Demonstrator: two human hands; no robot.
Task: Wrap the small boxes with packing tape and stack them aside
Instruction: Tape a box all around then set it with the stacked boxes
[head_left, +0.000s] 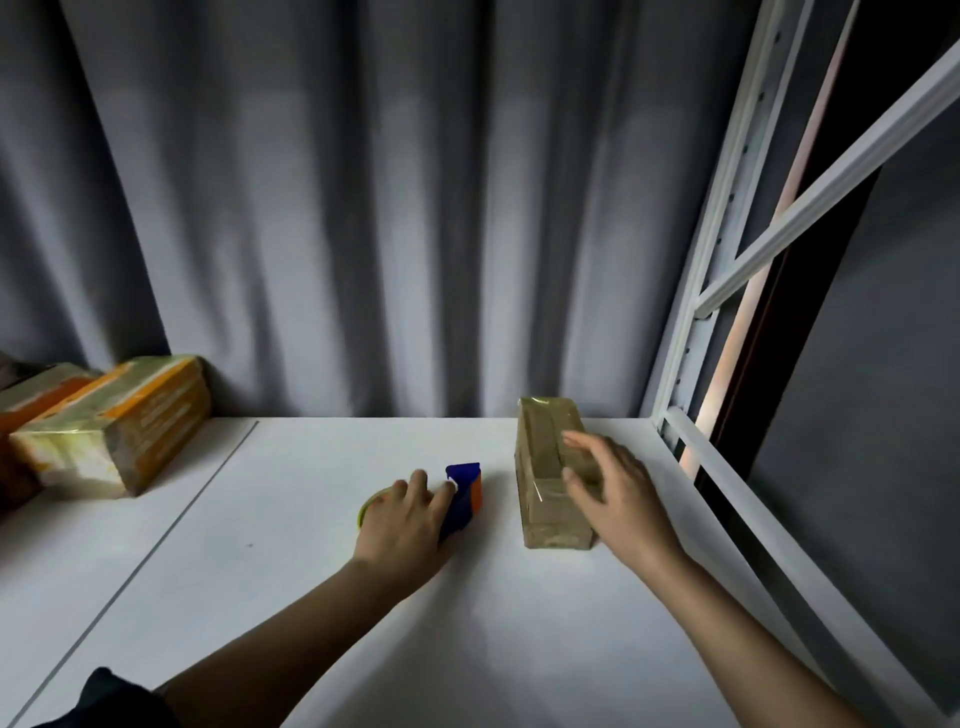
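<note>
A long, narrow box (545, 467) wrapped in glossy tape lies on the white table (291, 519) at centre right. My right hand (608, 483) hovers over its right side with fingers spread, thumb near the top face. My left hand (402, 514) lies on a blue and orange tape dispenser (465, 493), fingers curled over it. The yellowish tape roll (366, 506) peeks out left of that hand.
Wrapped orange and white boxes (109, 436) are stacked at the far left edge. A grey curtain (363, 208) hangs behind the table. A white metal rack frame (727, 291) borders the table on the right.
</note>
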